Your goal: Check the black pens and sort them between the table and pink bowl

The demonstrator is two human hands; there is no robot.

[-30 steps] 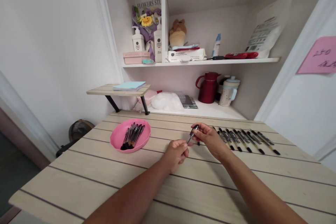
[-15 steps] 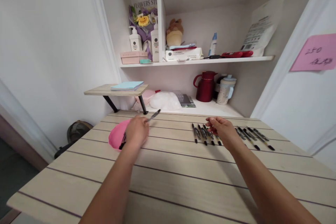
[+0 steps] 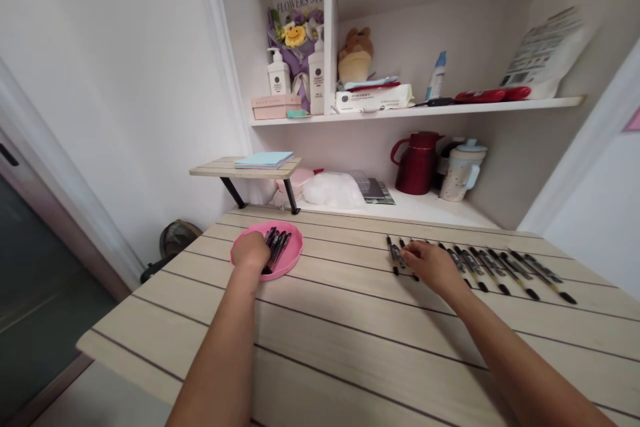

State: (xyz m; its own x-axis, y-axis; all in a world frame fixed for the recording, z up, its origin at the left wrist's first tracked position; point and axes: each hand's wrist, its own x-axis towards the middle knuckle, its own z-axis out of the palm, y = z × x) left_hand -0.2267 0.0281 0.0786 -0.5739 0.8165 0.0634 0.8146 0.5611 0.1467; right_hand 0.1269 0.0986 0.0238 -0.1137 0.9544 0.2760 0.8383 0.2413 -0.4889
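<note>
My left hand (image 3: 250,252) reaches into a pink dish (image 3: 294,260) holding several black pens (image 3: 277,248). Its fingers curl down among the pens, and what they hold is hidden behind the back of the hand. My right hand (image 3: 431,265) lies palm down on the wooden table (image 3: 350,333), fingers stretched over the left end of a row of black pens (image 3: 500,268). That row runs rightward along the table's far side, and two of its pens (image 3: 394,255) show just left of my fingertips.
A small wooden riser (image 3: 245,170) with a blue notebook stands behind the dish. Beyond the table a low shelf carries a red jug (image 3: 417,163), a white cup (image 3: 461,170) and a plastic bag (image 3: 334,190). Bottles and boxes fill the upper shelf.
My hands held one pen together, then parted. The left carried a pen to the pink dish and is now down in it. The right moved onto the row of pens.
</note>
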